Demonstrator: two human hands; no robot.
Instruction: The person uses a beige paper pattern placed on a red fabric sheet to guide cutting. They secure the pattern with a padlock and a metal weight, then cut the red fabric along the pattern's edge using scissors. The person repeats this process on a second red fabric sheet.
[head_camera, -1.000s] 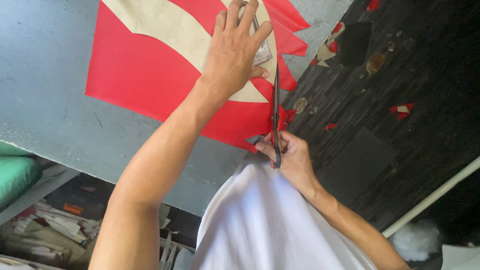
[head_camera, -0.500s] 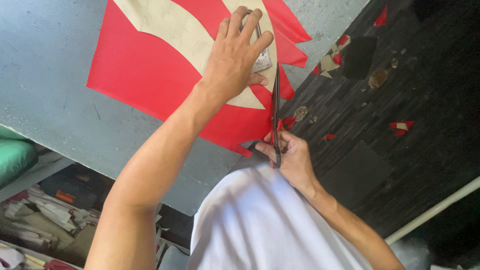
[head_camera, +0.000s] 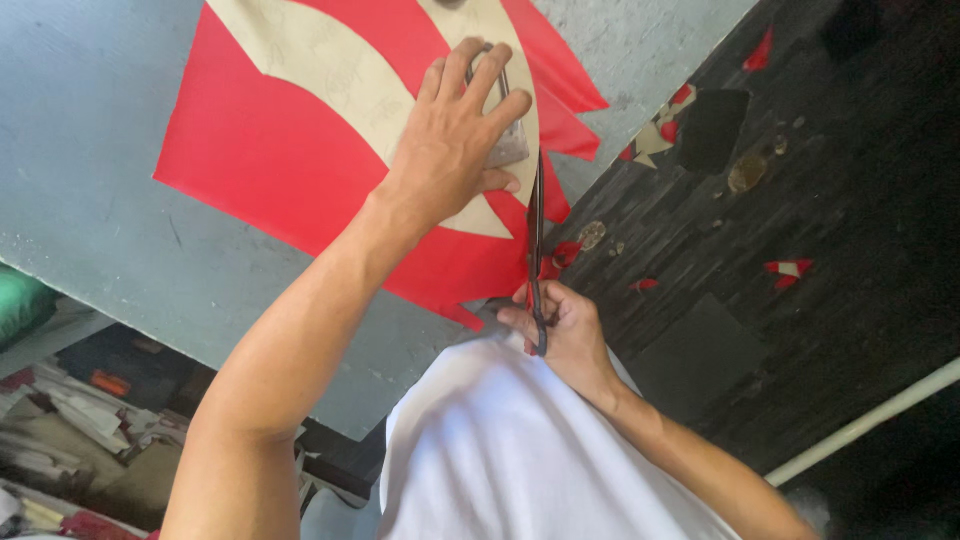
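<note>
Left hand (head_camera: 455, 140) lies flat, fingers spread, pressing a beige paper pattern (head_camera: 330, 75) onto red fabric (head_camera: 270, 180); grip not pinching, just weighting down. A small grey block (head_camera: 507, 148) sits under its fingertips, prob. a weight, cannot tell for sure. Right hand (head_camera: 560, 325) has its grip closed around the handles of long dark scissors (head_camera: 536, 240), blades running up along the pattern's right edge; blades look nearly together, hard to tell exactly.

Fabric sits on the grey desk (head_camera: 90, 150), its right margin hanging past the desk edge where the cut runs.

Doing it well, by judgement: keep the left palm close to the blades so pattern + fabric don't shift; cut w/ long strokes hugging the pattern edge; let the offcut drop free.

Around the fabric: dark floor (head_camera: 800, 200) to its right, w/ red-and-beige scraps (head_camera: 787, 270) and a dark cloth piece (head_camera: 712, 125). Below the fabric, the person's white shirt (head_camera: 520, 460). A white pipe (head_camera: 870, 420) lower right. Clutter under the desk, lower left.

In the way: left fingertips near the blade line; loose red flaps (head_camera: 565, 100) at the fabric's right could snag.
</note>
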